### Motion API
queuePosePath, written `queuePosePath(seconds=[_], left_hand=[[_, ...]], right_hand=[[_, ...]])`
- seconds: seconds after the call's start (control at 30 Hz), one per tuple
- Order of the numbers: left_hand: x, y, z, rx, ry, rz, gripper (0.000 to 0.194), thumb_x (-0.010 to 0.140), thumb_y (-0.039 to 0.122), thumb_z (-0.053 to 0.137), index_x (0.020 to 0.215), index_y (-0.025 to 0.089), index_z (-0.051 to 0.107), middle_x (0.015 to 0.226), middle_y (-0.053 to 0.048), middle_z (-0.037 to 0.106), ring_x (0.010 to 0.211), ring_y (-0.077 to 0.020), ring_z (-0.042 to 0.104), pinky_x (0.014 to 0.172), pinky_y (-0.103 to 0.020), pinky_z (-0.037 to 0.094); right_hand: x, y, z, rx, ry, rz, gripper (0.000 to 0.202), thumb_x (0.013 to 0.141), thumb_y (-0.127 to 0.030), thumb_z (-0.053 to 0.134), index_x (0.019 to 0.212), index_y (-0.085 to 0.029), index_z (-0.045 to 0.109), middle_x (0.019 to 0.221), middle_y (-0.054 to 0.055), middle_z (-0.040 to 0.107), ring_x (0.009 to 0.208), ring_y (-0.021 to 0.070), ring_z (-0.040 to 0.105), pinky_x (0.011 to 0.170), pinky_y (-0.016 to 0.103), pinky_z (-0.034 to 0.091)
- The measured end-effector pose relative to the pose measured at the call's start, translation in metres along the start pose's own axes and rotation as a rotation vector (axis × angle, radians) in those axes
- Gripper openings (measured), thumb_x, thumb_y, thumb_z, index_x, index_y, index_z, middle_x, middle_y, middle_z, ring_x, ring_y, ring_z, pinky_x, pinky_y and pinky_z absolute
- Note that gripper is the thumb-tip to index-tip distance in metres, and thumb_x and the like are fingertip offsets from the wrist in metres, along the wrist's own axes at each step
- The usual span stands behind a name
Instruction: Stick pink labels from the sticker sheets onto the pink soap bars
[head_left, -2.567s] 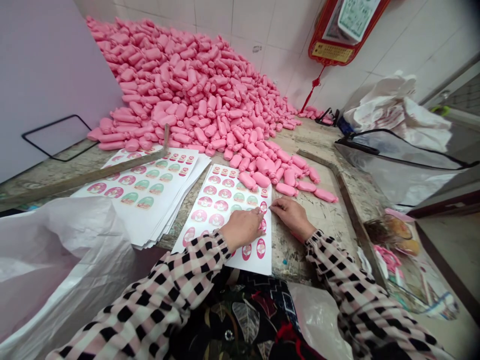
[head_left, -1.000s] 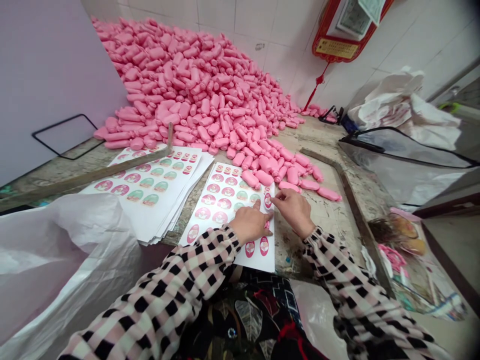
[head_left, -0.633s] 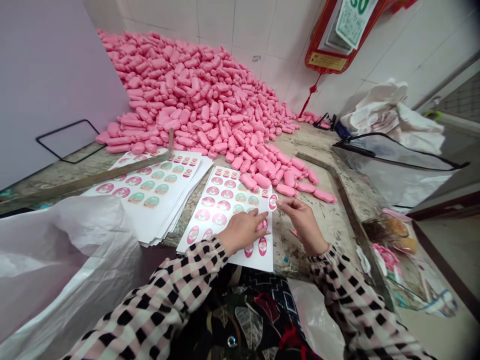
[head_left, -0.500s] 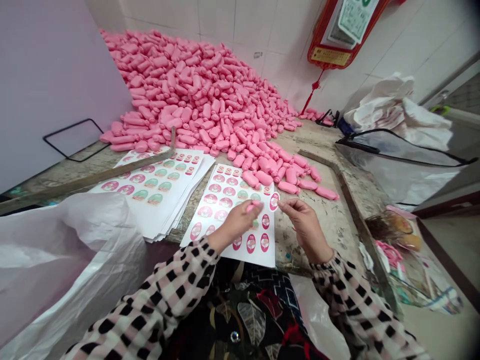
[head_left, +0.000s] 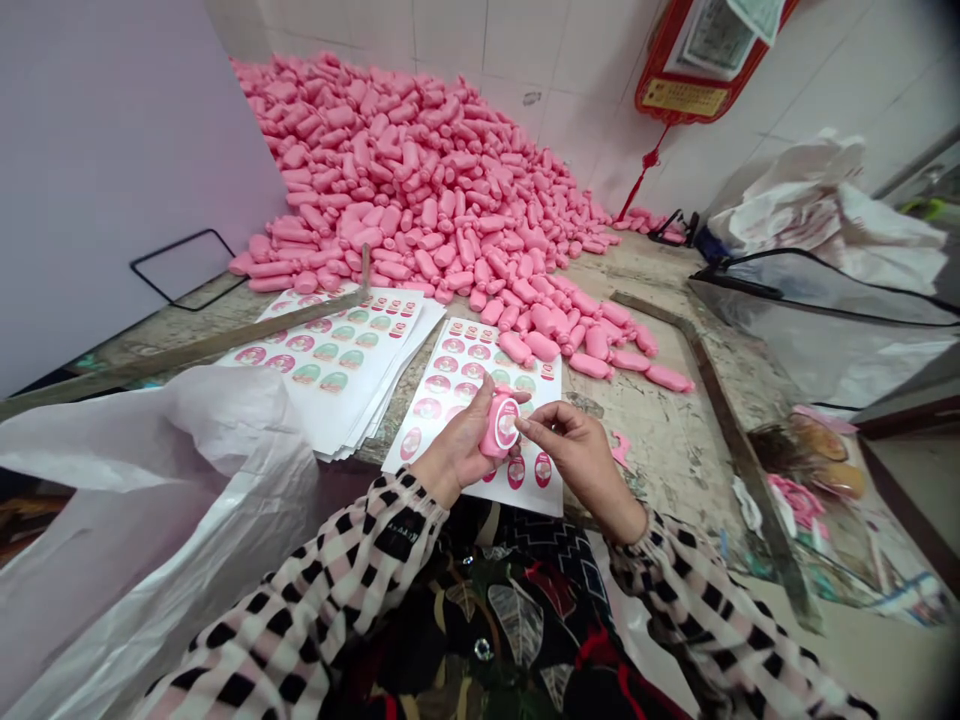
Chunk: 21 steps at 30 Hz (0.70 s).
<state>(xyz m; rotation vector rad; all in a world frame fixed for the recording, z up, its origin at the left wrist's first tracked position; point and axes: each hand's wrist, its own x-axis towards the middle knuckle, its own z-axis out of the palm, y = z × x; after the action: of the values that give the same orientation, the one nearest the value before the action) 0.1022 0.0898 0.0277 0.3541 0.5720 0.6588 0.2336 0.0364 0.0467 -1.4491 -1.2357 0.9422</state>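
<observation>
A small pink plastic bottle (head_left: 491, 440) rests in my left hand (head_left: 459, 438), fingers wrapped round it. On the bottle's face lies an oval pink-and-white sticker (head_left: 508, 420). The thumb and forefinger of my right hand (head_left: 571, 448) are pinched at the sticker's right edge. Below both hands is a sticker sheet (head_left: 412, 418) printed with pink and green ovals, partly covered by the hands. A large heap of similar pink bottles (head_left: 420, 180) reaches the sheet's far edge.
A stack of sticker sheets (head_left: 319, 410) lies to the left, under a wooden strip (head_left: 247, 338). A white plastic bag (head_left: 225, 450) hangs at the near left. Another wooden strip (head_left: 720, 420) edges the right side. A clear zippered bag (head_left: 810, 320) stands at far right.
My right hand has brought the loose oval sticker leftward onto the bottle. My left hand has turned so the bottle, mostly hidden before, faces up. The view has shifted slightly.
</observation>
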Motion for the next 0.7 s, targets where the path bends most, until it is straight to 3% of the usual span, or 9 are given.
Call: queuePosePath(seconds=[0.4,0.7], left_hand=[[0.002,-0.004,0.000,0.068,-0.050,0.060,0.061,0.077,0.066,0.039,0.101,0.013,0.058,0.055,0.000,0.052,0.045,-0.0105,0.052,0.043,-0.023,0.046],[0.001,-0.006,0.001,0.111,-0.024,0.062,0.062,0.077,0.067,0.038,0.098,0.013,0.059,0.058,-0.001,0.053,0.049,-0.0111,0.053,0.043,-0.022,0.044]], right_hand=[[0.001,0.011,0.004,-0.001,-0.018,0.020,0.023,0.067,-0.040,0.068,0.068,-0.018,0.061,0.060,0.000,0.063,0.053,0.0122,0.053,0.054,0.025,0.041],[-0.002,0.009,0.004,-0.073,-0.003,0.030,0.026,0.067,-0.046,0.066,0.067,-0.021,0.061,0.059,0.000,0.062,0.053,0.0141,0.051,0.051,0.026,0.038]])
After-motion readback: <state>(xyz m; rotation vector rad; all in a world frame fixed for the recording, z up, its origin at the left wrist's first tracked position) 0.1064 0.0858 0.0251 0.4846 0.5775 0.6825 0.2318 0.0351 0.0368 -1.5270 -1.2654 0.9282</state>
